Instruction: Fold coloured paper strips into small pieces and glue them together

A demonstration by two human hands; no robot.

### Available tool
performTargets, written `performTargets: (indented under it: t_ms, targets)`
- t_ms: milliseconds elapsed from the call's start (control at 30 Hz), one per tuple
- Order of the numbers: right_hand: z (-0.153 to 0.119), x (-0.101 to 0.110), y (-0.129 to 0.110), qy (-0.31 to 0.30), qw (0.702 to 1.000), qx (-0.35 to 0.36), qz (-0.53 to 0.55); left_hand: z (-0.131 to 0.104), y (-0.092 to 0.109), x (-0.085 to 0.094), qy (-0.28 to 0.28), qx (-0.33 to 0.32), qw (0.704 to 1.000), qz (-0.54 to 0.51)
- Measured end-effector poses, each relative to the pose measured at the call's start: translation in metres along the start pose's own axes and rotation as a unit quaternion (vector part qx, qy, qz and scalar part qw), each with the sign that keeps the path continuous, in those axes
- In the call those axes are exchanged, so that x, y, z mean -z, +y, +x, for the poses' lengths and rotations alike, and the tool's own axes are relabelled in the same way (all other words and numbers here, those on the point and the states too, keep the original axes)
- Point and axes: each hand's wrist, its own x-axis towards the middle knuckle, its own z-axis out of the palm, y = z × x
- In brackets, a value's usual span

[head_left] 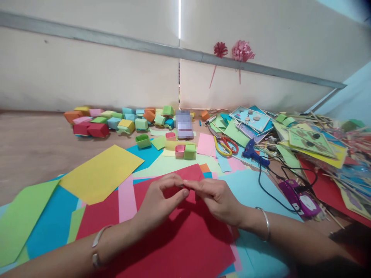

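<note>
Both hands meet fingertip to fingertip above a large red paper sheet (179, 239). My left hand (160, 199) curves its fingers and thumb toward the tips of the right one. The fingers of my right hand (217, 197) are bent in and pressed together, its index fingertip touching the left fingers. Whatever is pinched between them, if anything, is too small or hidden to name. Just beyond lie small folded paper boxes, a green box (190, 150) beside a pink box (180, 151), on pale green paper.
Coloured sheets, including a yellow sheet (101, 173), overlap across the floor. Folded paper blocks (118, 120) line the wall. To the right are scissors (223, 146), a blue glue gun (254, 152) with its black cord, a purple box (300, 199) and piled cards and sticks. A phone (184, 124) stands behind.
</note>
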Motion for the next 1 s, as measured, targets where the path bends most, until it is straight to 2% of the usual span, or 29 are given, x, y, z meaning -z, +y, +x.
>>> performTargets:
  t_ms: [133, 233, 367, 533, 667, 767, 867, 967, 1000]
  targets:
    - [0.006, 0.003, -0.012, -0.009, 0.994, -0.102, 0.040, -0.002, 0.001, -0.001, 0.016, -0.064, 0.997, 0.029]
    - [0.008, 0.003, -0.017, -0.011, 0.989, -0.131, 0.070, -0.003, 0.001, -0.002, 0.017, -0.117, 0.992, 0.054]
    - [0.005, 0.001, -0.016, 0.011, 0.996, -0.087, 0.014, -0.004, -0.002, -0.003, 0.014, -0.138, 0.988, 0.068]
    - [0.000, -0.006, -0.007, 0.013, 0.993, 0.024, -0.115, -0.004, -0.007, -0.002, -0.004, -0.109, 0.992, 0.067]
    - [0.001, -0.010, -0.004, 0.037, 0.987, -0.012, -0.154, 0.000, -0.011, 0.000, -0.056, -0.068, 0.994, 0.062]
    - [0.003, -0.010, -0.005, 0.058, 0.991, -0.067, -0.104, 0.001, -0.012, -0.001, -0.063, -0.053, 0.995, 0.054]
    - [0.004, -0.010, -0.007, 0.062, 0.992, -0.112, 0.002, -0.001, -0.013, -0.004, -0.058, -0.047, 0.996, 0.047]
    - [0.005, -0.008, -0.007, 0.062, 0.981, -0.155, 0.097, -0.002, -0.013, -0.005, -0.051, -0.042, 0.997, 0.046]
    - [0.007, -0.006, -0.008, 0.044, 0.977, -0.173, 0.120, -0.001, -0.014, -0.004, -0.057, -0.039, 0.997, 0.043]
